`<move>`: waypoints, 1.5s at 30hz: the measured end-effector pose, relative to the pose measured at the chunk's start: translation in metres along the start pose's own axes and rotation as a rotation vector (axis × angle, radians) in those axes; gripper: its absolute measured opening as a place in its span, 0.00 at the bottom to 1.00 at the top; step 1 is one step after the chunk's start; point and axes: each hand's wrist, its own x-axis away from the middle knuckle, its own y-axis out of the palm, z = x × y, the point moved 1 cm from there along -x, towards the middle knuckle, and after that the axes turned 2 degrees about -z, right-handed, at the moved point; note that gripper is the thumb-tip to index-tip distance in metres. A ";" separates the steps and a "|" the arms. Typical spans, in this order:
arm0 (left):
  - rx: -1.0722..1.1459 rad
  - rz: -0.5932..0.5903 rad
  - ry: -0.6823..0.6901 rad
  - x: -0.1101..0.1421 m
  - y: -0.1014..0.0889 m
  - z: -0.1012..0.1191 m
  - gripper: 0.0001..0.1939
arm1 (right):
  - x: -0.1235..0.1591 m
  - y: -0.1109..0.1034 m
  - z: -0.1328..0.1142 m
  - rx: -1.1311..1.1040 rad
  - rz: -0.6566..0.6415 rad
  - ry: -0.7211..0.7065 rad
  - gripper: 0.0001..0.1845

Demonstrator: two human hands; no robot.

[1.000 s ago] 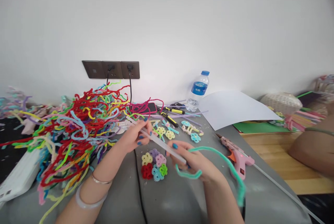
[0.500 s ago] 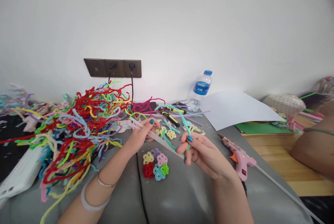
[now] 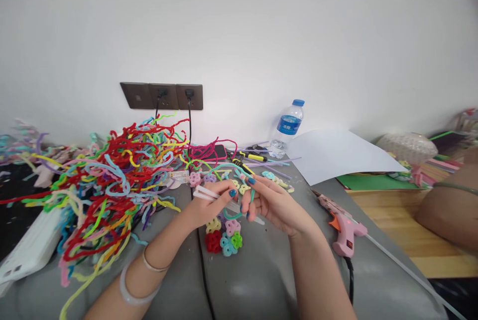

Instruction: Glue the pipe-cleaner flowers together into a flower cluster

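Observation:
My left hand point(image 3: 214, 205) is closed around a slim, translucent white plastic strip point(image 3: 204, 192) that looks doubled, its exact kind unclear. The far end of the strip points right, beneath my right hand point(image 3: 267, 200). That hand pinches a turquoise pipe cleaner point(image 3: 252, 196), which curves between both hands; part of it is hidden by fingers. Just below my hands on the grey surface lies a cluster of small pipe-cleaner flowers point(image 3: 226, 240) in red, yellow, pink, blue and green. Another pink flower point(image 3: 194, 178) lies behind my left hand.
A tangled heap of colourful pipe cleaners point(image 3: 127, 175) fills the left side. Yellow-black pliers point(image 3: 242, 165), a phone point(image 3: 220, 152) and a water bottle point(image 3: 287, 128) stand or lie behind. At right are a pink glue gun point(image 3: 345, 235), white paper point(image 3: 336, 156) and another person's limb point(image 3: 448, 210).
My hands have come closer together. My right hand has shifted slightly left and up with the pipe cleaner, drawing its loop in; my left hand has moved slightly right and down with the strip.

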 end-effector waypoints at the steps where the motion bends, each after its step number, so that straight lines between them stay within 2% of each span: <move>1: 0.022 -0.015 0.003 0.000 0.001 0.000 0.23 | -0.002 -0.001 0.000 -0.036 0.001 -0.027 0.19; 5: 0.246 -0.049 -0.054 0.000 0.006 -0.001 0.20 | -0.008 -0.004 -0.001 -0.139 0.014 -0.107 0.15; 11: 0.479 -0.049 -0.166 0.002 0.008 0.000 0.21 | -0.014 -0.002 0.004 -0.204 0.037 -0.087 0.16; 16: 0.673 0.007 -0.135 0.001 0.011 -0.002 0.21 | -0.019 0.000 0.015 -0.261 0.134 -0.110 0.17; 20: 0.726 0.066 -0.072 0.000 0.014 -0.003 0.20 | -0.022 0.004 0.025 -0.283 0.163 -0.123 0.18; 24: 0.733 0.020 -0.065 0.000 0.015 -0.003 0.18 | -0.023 0.010 0.029 -0.281 0.194 -0.154 0.20; 28: 0.700 0.034 -0.103 0.002 0.016 -0.005 0.18 | -0.023 0.013 0.028 -0.291 0.253 -0.218 0.23; 33: 0.752 0.032 -0.067 0.003 0.019 -0.004 0.17 | -0.020 0.014 0.026 -0.273 0.224 -0.269 0.19; 36: 0.802 0.078 -0.041 0.002 0.019 -0.003 0.20 | -0.018 0.013 0.028 -0.236 0.180 -0.265 0.17; 40: 0.877 0.166 -0.096 0.000 0.017 -0.004 0.23 | -0.015 0.013 0.033 -0.177 0.119 -0.284 0.16; 45: 0.929 0.318 -0.195 -0.001 0.019 -0.003 0.26 | -0.009 0.009 0.034 0.013 0.089 -0.433 0.09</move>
